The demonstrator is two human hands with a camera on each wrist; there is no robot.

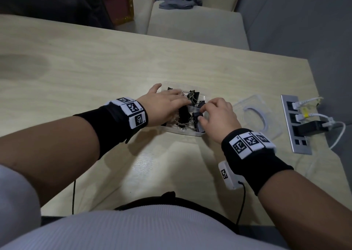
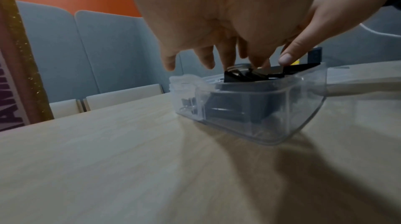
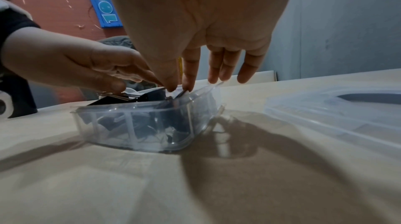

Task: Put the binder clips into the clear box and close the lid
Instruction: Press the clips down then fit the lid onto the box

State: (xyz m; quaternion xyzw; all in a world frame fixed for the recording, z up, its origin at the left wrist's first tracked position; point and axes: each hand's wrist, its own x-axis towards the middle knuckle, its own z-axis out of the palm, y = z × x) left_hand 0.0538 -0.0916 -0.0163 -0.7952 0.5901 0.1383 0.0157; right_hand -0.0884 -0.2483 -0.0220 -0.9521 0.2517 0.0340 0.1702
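The clear box (image 1: 192, 133) stands on the table, open and piled with black binder clips (image 1: 183, 113). My left hand (image 1: 171, 100) lies over the box's left side with its fingers stretched out, the tips touching the top clips (image 2: 245, 75). My right hand (image 1: 206, 113) is at the box's right edge. Its thumb and forefinger pinch a black clip (image 1: 198, 116) that sits in the pile. In the right wrist view those two fingertips (image 3: 172, 87) meet just above the box (image 3: 141, 124). The clear lid (image 1: 257, 116) lies flat to the right of the box.
A metal socket panel (image 1: 297, 135) with white cables and a black plug is set into the table near its right edge, just past the lid (image 3: 336, 112). Cream seats (image 1: 198, 27) stand behind the table. A cable from my wrist band hangs at the near edge.
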